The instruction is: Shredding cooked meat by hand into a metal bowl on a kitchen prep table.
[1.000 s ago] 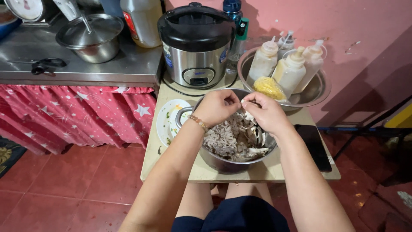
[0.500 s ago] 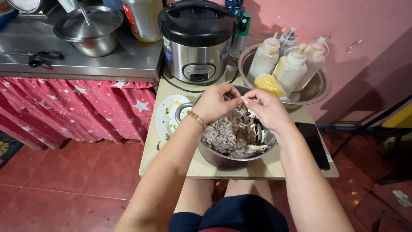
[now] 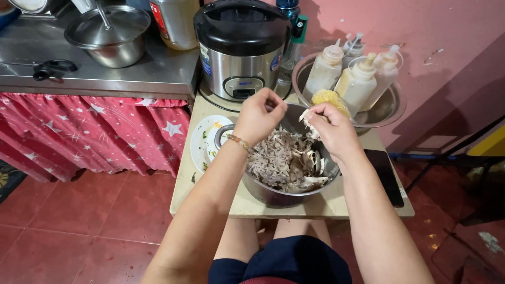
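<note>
While both hands hover over the bowl (image 3: 263, 192) of shredded meat (image 3: 284, 163), my right hand (image 3: 331, 131) pinches a pale strip (image 3: 306, 119). My left hand (image 3: 258, 115), fingers pressed together, should pull thin shreds and drop them inside the rim.

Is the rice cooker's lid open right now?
No, the black lid sits shut on the rice cooker behind the bowl.

Small home or street-food kitchen. Rice cooker (image 3: 242, 50) just beyond hands; squeeze sauce bottles (image 3: 357, 79) in metal basin (image 3: 389, 108) beyond right hand. Steel counter (image 3: 105, 76) beyond and left of left hand, with lidded pot (image 3: 108, 34) and star-print red skirt (image 3: 89, 134). Pink wall, red tiled floor.
</note>
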